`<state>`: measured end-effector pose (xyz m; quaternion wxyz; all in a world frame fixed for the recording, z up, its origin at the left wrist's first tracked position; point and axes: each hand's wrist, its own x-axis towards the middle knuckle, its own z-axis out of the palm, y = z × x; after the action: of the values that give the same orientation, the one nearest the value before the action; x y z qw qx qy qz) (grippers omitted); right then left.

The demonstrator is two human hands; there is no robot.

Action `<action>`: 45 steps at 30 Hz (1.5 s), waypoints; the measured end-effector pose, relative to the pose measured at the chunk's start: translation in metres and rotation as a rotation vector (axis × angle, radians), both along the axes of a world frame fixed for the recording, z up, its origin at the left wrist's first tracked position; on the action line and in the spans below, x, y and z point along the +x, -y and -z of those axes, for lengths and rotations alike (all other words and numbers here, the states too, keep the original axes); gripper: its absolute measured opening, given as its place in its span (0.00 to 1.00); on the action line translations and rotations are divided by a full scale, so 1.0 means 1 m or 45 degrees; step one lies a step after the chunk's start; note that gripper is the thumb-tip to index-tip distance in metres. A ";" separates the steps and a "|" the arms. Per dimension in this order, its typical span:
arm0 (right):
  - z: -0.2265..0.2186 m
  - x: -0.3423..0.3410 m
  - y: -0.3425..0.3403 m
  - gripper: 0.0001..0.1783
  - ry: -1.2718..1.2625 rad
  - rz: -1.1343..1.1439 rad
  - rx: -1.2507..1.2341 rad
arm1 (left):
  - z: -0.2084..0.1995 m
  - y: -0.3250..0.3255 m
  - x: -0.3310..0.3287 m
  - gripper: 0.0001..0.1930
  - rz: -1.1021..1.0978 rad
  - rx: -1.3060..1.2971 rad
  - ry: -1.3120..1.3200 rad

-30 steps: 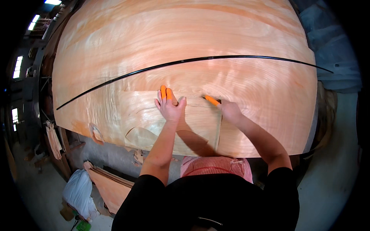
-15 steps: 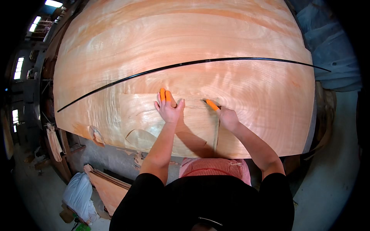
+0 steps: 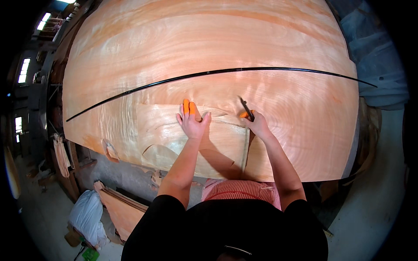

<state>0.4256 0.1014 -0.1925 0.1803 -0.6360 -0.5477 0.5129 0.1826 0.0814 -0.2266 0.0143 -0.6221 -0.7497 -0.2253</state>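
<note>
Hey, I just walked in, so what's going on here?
A person in a black top is working at a broad, pale wooden sheet. Their left hand rests, fingers spread, on a smaller thin wood piece. Their right hand grips a slim dark pointed tool near that piece's upper right corner; whether the tip touches wood is unclear. A long thin black strip lies beyond both hands.

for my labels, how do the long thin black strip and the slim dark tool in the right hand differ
The long thin black strip stretches across the pale wooden sheet; the slim dark tool is far shorter. The strip lies untouched; the right hand grips the tool. The strip runs crosswise; the tool points away from the person, leaning left. Both are dark and slender.
</note>
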 end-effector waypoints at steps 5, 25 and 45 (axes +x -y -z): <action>0.002 0.000 0.000 0.12 -0.221 0.015 0.006 | -0.003 0.000 0.004 0.35 -0.003 -0.013 0.028; 0.007 -0.040 -0.006 0.14 -0.753 -0.117 -0.285 | -0.025 0.005 0.007 0.34 -0.032 0.007 0.055; 0.004 -0.039 -0.006 0.17 -0.778 -0.142 -0.283 | -0.034 0.013 -0.110 0.36 0.429 -0.192 -0.330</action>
<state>0.3862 0.1073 -0.1969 0.2372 -0.4376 -0.4429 0.7457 0.0730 0.0685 -0.1929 0.0261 -0.7616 -0.6418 -0.0861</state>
